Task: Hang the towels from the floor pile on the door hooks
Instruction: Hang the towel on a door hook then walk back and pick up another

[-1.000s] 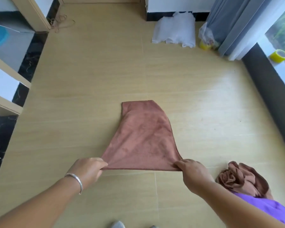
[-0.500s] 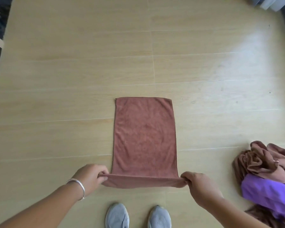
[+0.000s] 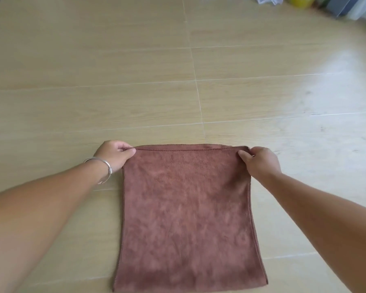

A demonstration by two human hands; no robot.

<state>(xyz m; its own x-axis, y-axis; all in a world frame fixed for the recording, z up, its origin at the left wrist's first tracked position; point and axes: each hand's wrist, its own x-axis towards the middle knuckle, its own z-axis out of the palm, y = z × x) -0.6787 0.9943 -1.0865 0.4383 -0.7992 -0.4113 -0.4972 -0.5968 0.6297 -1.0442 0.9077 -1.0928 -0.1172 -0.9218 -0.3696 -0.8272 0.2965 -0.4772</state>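
brown towel (image 3: 186, 214) flat on floor (image 3: 135, 66), left hand (image 3: 114, 154) and right hand (image 3: 260, 160) pinching far corners

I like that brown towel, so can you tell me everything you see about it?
The brown towel is a soft, fuzzy-looking cloth with stitched edges. It lies flat on the wooden floor, folded double, with two edges lined up at the far end. The left hand pinches its far left corner and the right hand pinches its far right corner.

Matt fuzzy cloth towel (image 3: 186, 210) on smooth, wood-look floor (image 3: 93, 60).
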